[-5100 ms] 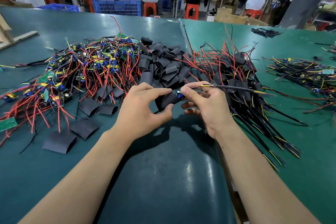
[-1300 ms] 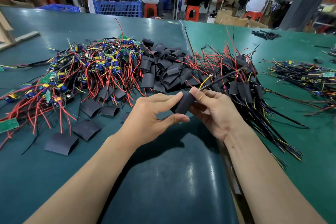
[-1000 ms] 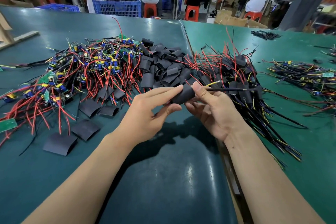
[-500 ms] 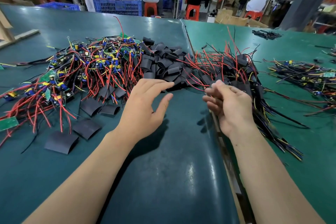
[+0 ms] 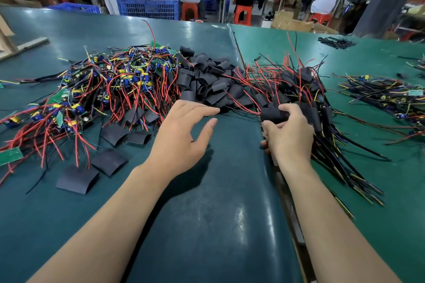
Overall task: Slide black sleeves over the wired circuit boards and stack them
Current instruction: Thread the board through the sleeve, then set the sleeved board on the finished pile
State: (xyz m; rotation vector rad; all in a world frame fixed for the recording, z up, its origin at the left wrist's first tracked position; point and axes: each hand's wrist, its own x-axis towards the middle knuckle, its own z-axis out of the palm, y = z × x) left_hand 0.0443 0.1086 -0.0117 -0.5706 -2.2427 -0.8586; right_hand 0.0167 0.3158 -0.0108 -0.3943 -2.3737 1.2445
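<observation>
A: Where's the sleeved board (image 5: 272, 114) now?

B: In your right hand (image 5: 288, 132), at the near edge of the finished stack (image 5: 299, 96). A second ago you had it in both hands at the middle of the table; now your right hand alone has carried it over, fingers curled round it.

A: And my left hand (image 5: 181, 132)?

B: It has let go. It hangs open over the mat (image 5: 218, 213), fingers loose, tips near the sleeve pile (image 5: 207, 82). It holds nothing.

A: So that one's done?

B: Nearly, I'd judge. The sleeve covers the board and it sits against the stack, but you haven't released it yet. Your left hand looks set to reach for another sleeve, and after that a board from the bare boards (image 5: 110, 85) on the left.

A: Anything you can't make out?

B: Your right fingertips are tucked under the sleeve, so I can't tell how firmly you grip. The board's wires are lost among the stack's wires. A few flat sleeves (image 5: 78, 179) lie apart, near left.
</observation>
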